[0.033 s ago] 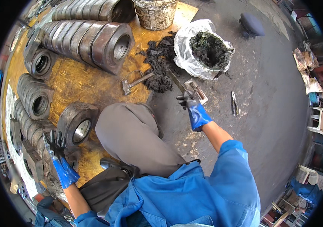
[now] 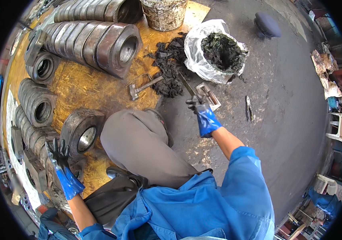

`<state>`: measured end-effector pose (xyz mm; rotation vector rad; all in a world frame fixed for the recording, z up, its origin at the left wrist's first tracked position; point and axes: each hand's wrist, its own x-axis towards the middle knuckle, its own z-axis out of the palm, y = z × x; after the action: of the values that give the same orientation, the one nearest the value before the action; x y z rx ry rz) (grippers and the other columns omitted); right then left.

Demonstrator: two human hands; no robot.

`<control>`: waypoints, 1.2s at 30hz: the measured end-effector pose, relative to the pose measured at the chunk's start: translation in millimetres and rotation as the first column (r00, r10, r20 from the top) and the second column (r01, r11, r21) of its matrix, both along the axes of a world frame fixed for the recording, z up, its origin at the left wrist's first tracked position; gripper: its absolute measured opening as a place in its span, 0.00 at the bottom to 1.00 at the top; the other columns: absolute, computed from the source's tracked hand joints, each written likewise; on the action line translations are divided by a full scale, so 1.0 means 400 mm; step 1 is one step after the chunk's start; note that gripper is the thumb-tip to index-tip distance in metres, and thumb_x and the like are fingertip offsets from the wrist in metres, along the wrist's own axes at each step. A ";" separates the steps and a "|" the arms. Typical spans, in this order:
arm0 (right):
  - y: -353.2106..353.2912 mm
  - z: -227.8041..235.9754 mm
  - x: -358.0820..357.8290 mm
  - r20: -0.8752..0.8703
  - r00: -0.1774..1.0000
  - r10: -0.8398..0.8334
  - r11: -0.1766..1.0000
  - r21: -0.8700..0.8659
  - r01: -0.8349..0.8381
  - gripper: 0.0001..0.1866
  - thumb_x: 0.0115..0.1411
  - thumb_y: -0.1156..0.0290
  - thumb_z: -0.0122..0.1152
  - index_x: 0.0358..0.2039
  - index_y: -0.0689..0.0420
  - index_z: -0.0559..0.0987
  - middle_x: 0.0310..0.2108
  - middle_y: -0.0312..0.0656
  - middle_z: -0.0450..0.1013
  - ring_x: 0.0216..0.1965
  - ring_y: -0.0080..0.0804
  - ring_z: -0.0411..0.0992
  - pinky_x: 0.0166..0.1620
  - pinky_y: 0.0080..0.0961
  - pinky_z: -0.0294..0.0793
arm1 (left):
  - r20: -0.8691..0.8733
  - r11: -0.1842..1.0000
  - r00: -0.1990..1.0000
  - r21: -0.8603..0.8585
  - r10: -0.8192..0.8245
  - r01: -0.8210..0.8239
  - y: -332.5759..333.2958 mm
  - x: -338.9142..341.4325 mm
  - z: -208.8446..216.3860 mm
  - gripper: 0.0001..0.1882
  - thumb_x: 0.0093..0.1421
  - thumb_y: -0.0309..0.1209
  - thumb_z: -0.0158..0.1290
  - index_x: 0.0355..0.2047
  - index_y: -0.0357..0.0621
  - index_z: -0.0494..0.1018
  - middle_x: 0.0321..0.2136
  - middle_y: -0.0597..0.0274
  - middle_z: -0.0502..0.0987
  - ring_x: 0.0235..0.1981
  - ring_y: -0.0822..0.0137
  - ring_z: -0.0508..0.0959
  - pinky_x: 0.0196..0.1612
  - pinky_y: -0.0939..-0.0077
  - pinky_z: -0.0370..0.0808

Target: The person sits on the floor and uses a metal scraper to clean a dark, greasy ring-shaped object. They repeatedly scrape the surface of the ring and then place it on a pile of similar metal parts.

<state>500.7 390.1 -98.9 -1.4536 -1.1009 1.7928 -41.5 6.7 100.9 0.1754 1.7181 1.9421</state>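
A blue-and-black rubber glove covers each of my hands. My right hand is closed round the lower end of a narrow flat-bladed knife, whose blade points up and left toward black, shredded fibre. Just beyond that hand lies a rectangular hand float. At the lower left my left hand has its fingers spread, holding nothing. It is over a row of dark metal blocks, close to a larger block with a shiny round bore; contact with them I cannot tell.
A hammer lies near my bent knee. Ahead are an open white plastic bag of dark fibre and a stained bucket. Pliers lie on the floor to the right. More bored metal blocks line the upper left.
My right hand and forearm have shifted very slightly left and away from me, with the knife still held. My left hand looks unmoved.
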 end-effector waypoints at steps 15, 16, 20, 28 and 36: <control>-0.108 -0.382 -0.061 0.898 -0.057 0.437 0.184 -0.152 -0.971 0.40 0.29 0.57 0.79 0.49 0.54 0.80 0.54 0.46 0.72 0.57 0.44 0.68 0.62 0.34 0.65 | 0.188 0.992 0.978 -0.102 0.087 -0.069 0.027 0.089 -0.071 0.35 0.60 0.55 0.51 0.66 0.78 0.53 0.68 0.61 0.54 0.62 0.45 0.64 0.56 0.48 0.69; -0.115 -0.363 -0.067 0.895 -0.125 0.429 0.107 -0.187 -0.976 0.40 0.31 0.55 0.79 0.49 0.54 0.79 0.55 0.45 0.71 0.58 0.44 0.68 0.62 0.34 0.66 | 0.190 0.992 0.977 -0.097 0.092 -0.075 0.030 0.089 -0.077 0.35 0.60 0.55 0.51 0.66 0.78 0.53 0.68 0.61 0.54 0.62 0.45 0.64 0.56 0.48 0.69; -0.167 -0.298 -0.036 0.875 -0.301 0.379 -0.110 -0.280 -0.954 0.37 0.38 0.54 0.75 0.50 0.53 0.78 0.54 0.45 0.71 0.56 0.42 0.68 0.58 0.32 0.67 | 0.189 0.996 0.979 -0.061 0.072 -0.062 0.118 0.082 -0.091 0.34 0.60 0.55 0.50 0.66 0.78 0.54 0.68 0.61 0.54 0.62 0.45 0.64 0.56 0.48 0.69; -0.295 -0.299 0.056 0.898 0.024 0.439 0.356 -0.149 -0.923 0.24 0.52 0.59 0.66 0.49 0.53 0.77 0.43 0.43 0.74 0.42 0.37 0.73 0.42 0.32 0.71 | 0.203 1.000 0.979 -0.005 0.023 -0.022 0.211 0.165 -0.086 0.32 0.62 0.50 0.48 0.66 0.75 0.54 0.66 0.61 0.59 0.60 0.48 0.65 0.50 0.49 0.72; -0.242 -0.215 0.138 0.115 0.986 -0.123 0.977 0.189 0.100 0.16 0.66 0.56 0.55 0.45 0.54 0.77 0.35 0.42 0.78 0.32 0.24 0.74 0.26 0.29 0.71 | 0.181 0.996 0.979 -0.034 0.091 -0.086 0.134 0.182 -0.054 0.32 0.63 0.48 0.47 0.67 0.74 0.53 0.67 0.60 0.56 0.61 0.49 0.65 0.51 0.49 0.73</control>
<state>556.1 293.4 -184.8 -1.5022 -1.1882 1.4990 31.2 60.2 79.3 -0.0879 1.6540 1.9322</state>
